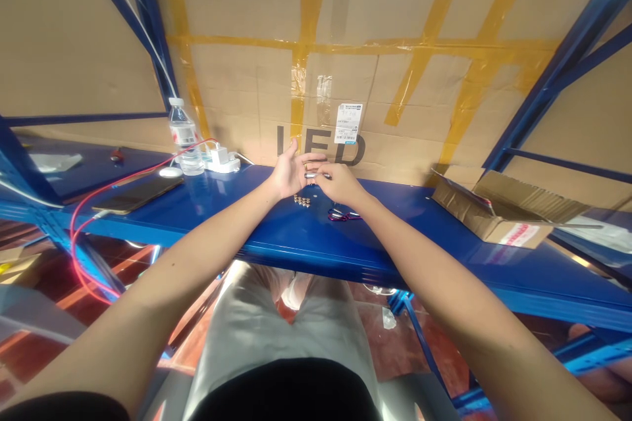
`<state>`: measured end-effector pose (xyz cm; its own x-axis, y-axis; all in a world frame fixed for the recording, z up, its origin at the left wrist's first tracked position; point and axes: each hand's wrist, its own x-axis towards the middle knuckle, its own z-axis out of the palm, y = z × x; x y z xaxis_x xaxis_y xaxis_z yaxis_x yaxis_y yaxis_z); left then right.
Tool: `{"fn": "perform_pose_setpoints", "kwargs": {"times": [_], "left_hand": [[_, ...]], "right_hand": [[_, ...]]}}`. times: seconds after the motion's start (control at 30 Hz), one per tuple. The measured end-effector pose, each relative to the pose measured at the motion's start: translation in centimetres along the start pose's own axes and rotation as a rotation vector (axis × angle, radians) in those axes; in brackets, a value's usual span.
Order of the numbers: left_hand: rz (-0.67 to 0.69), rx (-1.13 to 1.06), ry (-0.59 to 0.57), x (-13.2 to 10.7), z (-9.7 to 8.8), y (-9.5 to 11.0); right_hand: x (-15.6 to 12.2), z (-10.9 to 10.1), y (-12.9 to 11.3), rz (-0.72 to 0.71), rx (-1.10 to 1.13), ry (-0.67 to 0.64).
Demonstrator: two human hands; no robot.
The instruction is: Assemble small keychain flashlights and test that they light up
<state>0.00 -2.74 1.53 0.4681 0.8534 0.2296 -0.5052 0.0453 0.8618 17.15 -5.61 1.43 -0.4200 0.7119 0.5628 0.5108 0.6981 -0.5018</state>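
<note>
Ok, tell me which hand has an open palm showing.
The left hand: its palm shows, fingers extended, whereas the right hand is curled, pinching a small silver tube.

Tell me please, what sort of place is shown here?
Probably a workshop or storeroom corner: a blue rack shelf serves as worktable, large taped cardboard stands behind it, and small metallic parts lie on it.

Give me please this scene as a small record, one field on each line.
Right hand: pinches a slim silvery cylinder
Left hand: open, beside the cylinder; contact unclear
Close by: small metallic pieces grouped together, small wire bundle
Surface: blue table
Left side: upright bottle, dark flat device
Right side: open cardboard box
Behind: cardboard panel marked LED
</note>
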Motion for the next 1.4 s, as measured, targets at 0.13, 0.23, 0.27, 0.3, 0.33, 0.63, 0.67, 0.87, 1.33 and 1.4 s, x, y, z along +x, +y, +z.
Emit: {"fn": "perform_pose_setpoints", "kwargs": {"times": [0.13, 0.23, 0.27, 0.3, 0.33, 0.63, 0.67, 0.87, 1.33, 1.4], "left_hand": [[0.002, -0.003, 0.011, 0.0, 0.0, 0.0], [-0.003, -0.005, 0.016, 0.0, 0.0, 0.0], [-0.005, -0.006, 0.017, 0.0, 0.1, 0.0], [-0.006, -0.007, 0.017, -0.1, 0.1, 0.0], [-0.008, -0.008, 0.018, -0.1, 0.1, 0.0], [-0.006, -0.011, 0.01, -0.1, 0.2, -0.1], [-0.006, -0.01, 0.009, 0.0, 0.1, -0.1], [-0.006, -0.002, 0.016, 0.0, 0.1, -0.1], [-0.004, 0.0, 0.0, 0.0, 0.1, -0.1], [-0.001, -0.002, 0.0, 0.0, 0.1, -0.1]], "right_hand": [[0.0, 0.1, 0.0, 0.012, 0.017, 0.008], [-0.1, 0.0, -0.4, 0.013, 0.008, 0.025], [-0.1, -0.1, -0.6, 0.018, 0.0, 0.031], [-0.2, -0.2, -0.8, 0.028, -0.005, 0.037], [-0.2, -0.2, -0.9, 0.04, -0.007, 0.043], [-0.3, -0.5, -1.1, 0.068, -0.003, 0.065], [-0.3, -0.5, -1.1, 0.069, 0.003, 0.067], [-0.2, -0.5, -1.0, 0.067, 0.014, 0.049], [-0.2, -0.7, -1.0, 0.08, -0.008, 0.068], [-0.1, -0.7, -1.0, 0.092, 0.002, 0.066]]}}
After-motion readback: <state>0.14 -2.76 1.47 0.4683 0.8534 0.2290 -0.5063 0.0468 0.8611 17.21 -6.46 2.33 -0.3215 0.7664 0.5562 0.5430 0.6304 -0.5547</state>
